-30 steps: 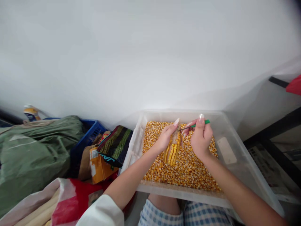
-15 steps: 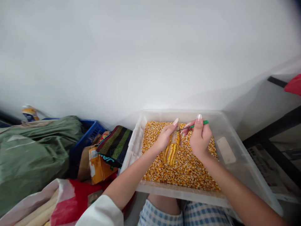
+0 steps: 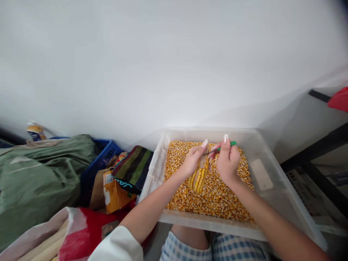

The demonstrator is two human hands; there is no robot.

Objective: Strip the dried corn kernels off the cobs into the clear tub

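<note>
My left hand [image 3: 192,159] is closed around the far end of a corn cob [image 3: 200,179]. Rows of yellow kernels cover the cob's near part, while the part by my fingers is partly stripped. In my right hand [image 3: 227,159] is a thin screwdriver-like tool with a green handle [image 3: 233,143]; its metal shaft [image 3: 211,152] points left and its tip meets the cob near my left fingers. Below both hands, loose corn kernels [image 3: 209,204] lie in a translucent plastic bin [image 3: 292,203] over my lap.
Left of the bin are a black and yellow mesh bag [image 3: 134,166], an orange carton [image 3: 115,194] and a blue crate [image 3: 108,150] under green cloth [image 3: 46,170]. A red and white sack [image 3: 78,232] is at lower left. A black metal frame [image 3: 320,181] stands right. Behind is a white wall [image 3: 174,65].
My right hand has moved slightly left and down with the green-handled tool, whose shaft has slid further left over the cob. My left hand still grips the cob and has barely shifted.
</note>
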